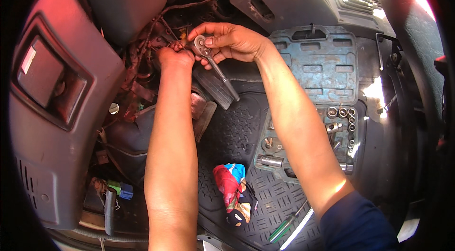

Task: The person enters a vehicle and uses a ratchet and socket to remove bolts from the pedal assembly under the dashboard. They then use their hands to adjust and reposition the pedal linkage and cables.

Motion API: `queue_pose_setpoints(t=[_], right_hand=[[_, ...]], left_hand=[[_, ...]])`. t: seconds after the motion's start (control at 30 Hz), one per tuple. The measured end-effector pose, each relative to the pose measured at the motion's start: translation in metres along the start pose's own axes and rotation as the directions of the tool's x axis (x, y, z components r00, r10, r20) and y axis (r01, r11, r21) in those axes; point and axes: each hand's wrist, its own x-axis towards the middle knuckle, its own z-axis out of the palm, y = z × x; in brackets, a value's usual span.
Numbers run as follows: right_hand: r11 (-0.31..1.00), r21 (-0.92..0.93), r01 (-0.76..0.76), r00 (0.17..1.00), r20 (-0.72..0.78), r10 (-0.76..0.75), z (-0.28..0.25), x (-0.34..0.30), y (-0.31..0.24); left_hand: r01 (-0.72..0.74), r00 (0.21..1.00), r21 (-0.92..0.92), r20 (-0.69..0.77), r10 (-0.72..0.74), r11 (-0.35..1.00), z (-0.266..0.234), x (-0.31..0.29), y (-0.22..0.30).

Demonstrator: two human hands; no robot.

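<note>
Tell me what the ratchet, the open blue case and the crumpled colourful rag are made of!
The ratchet looks like smooth metal: it's grey with shiny glints. The blue case seems to be hard plastic, dull and scuffed, with moulded hollows. The colourful rag is probably soft cloth, because it bunches into folds; which fibre, I can't tell.

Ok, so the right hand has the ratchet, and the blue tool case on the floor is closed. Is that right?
Not quite: the blue tool case is open, with sockets showing inside, as the head view shows. The right hand does have the ratchet.
</note>
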Motion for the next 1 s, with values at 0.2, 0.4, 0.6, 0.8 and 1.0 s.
queue_pose_setpoints(t=[0.2, 0.4, 0.6, 0.8, 1.0], right_hand=[[0.997, -0.004, -0.078, 0.997, 0.02, 0.078, -0.015, 0.002, 0.01], [0.999, -0.047, -0.028, 0.996, 0.085, 0.032, -0.014, -0.004, -0.002], [0.96, -0.176, -0.217, 0.972, -0.125, 0.197, -0.01, -0.023, -0.022], [0.451, -0.404, -0.796, 0.604, -0.48, 0.636, -0.041, -0.019, 0.024], [0.008, -0.791, -0.612, 0.783, -0.604, 0.15, 0.017, 0.022, -0.01]], left_hand=[[-0.135, 0.99, 0.071, -0.021, 0.137, 0.988, -0.004, -0.015, -0.024], [-0.138, 0.99, 0.113, -0.01, 0.14, 0.984, 0.008, -0.017, -0.022], [-0.156, 0.986, 0.074, -0.041, 0.16, 0.985, 0.002, -0.013, -0.017], [-0.035, 0.995, -0.083, -0.1, 0.027, 0.996, -0.017, 0.019, -0.01], [-0.16, 0.981, 0.085, -0.093, 0.168, 0.983, -0.027, 0.008, -0.011]])
